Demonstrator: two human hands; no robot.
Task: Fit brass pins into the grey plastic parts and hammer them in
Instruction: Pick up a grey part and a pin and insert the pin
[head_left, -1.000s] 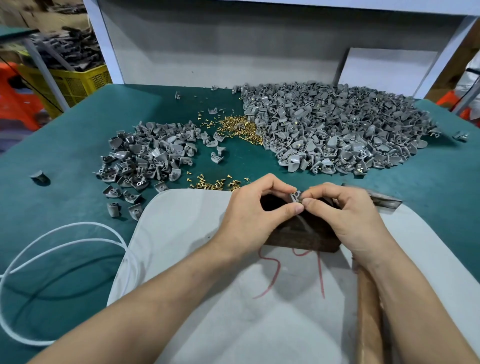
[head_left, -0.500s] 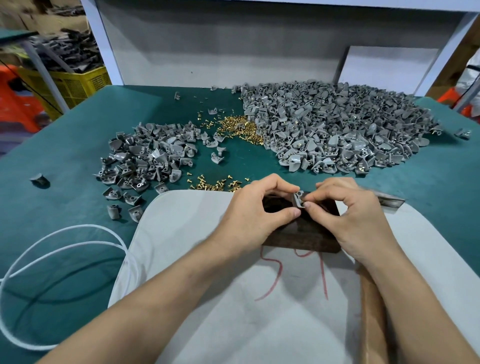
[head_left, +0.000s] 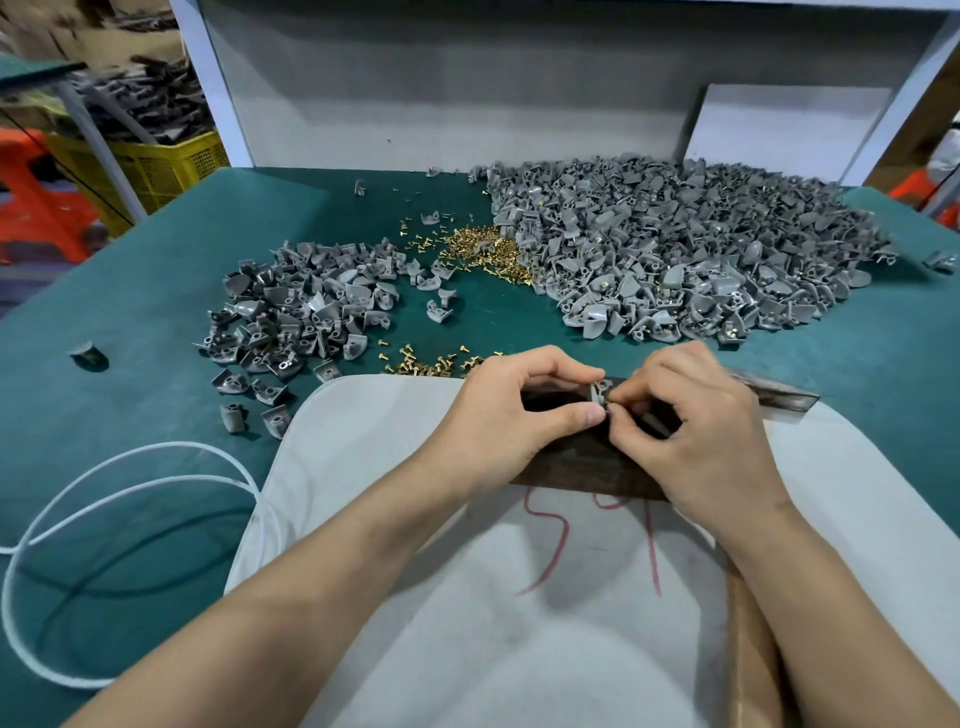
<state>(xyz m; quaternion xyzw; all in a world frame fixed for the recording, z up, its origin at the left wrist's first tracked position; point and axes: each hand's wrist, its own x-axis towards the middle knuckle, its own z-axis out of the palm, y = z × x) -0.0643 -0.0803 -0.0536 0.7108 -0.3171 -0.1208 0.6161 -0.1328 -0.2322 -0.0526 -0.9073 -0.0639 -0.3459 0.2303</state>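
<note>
One grey part (head_left: 601, 391) is pinched between thumb and forefinger of the left hand (head_left: 509, 410), centre frame, just above the dark block (head_left: 587, 470). The right hand (head_left: 696, 431) has its fingertips curled tight on what looks like a brass pin (head_left: 610, 401) at the part's hole (too tiny to be sure). I'd hold the pin square and seat it fully before grabbing the hammer handle (head_left: 748, 649), lower right.

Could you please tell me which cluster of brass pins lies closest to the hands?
The thin scatter at the far edge of the white pad, beside the left hand; the denser heap sits farther back.
</note>
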